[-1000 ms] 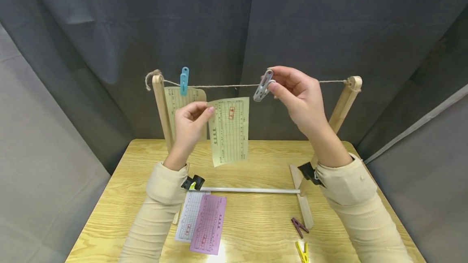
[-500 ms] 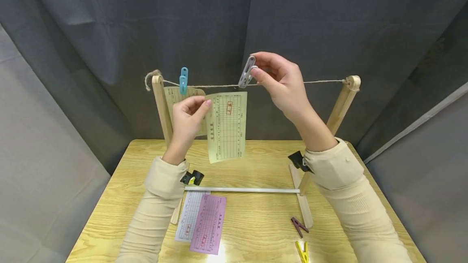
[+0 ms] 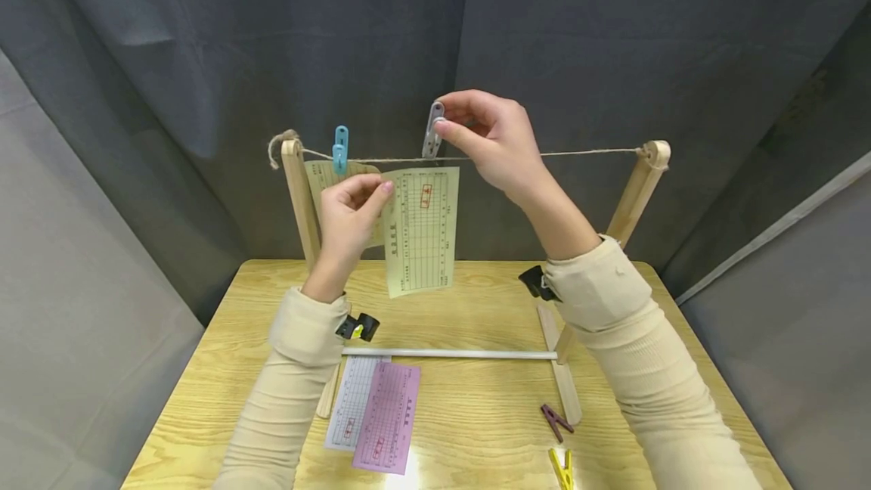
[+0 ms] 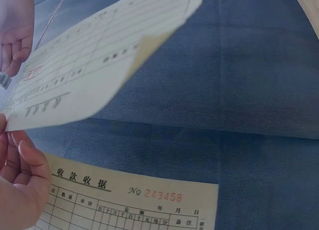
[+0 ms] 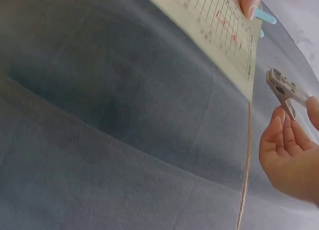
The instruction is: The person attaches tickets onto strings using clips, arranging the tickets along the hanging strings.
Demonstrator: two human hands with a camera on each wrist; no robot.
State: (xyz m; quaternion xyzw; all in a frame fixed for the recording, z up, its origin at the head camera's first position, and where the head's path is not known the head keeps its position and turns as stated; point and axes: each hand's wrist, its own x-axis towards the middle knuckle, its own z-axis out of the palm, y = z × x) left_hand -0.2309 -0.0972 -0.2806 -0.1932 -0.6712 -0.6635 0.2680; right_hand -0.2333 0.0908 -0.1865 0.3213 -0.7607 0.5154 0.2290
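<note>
My left hand (image 3: 350,221) pinches a pale yellow receipt slip (image 3: 422,240) by its upper left corner, its top edge just below the twine (image 3: 585,152). Between the thumb and fingers of my right hand (image 3: 500,142) is a grey clothespin (image 3: 432,129), its tip pointing down at the twine above the slip. In the right wrist view that clothespin (image 5: 286,88) is apart from the slip's edge. A second yellow receipt (image 3: 320,176) hangs at the left under a blue clothespin (image 3: 341,150), partly hidden behind my left hand.
Wooden posts (image 3: 299,199) hold the twine at both ends, joined low by a white rod (image 3: 449,355). A white slip (image 3: 347,407) and a pink slip (image 3: 388,418) overlap on the table (image 3: 476,429). Purple (image 3: 556,422) and yellow clothespins (image 3: 562,467) lie front right.
My right hand has carried the grey clothespin left and up, from right of the slip to above it. My left hand has raised the slip slightly toward the twine.
</note>
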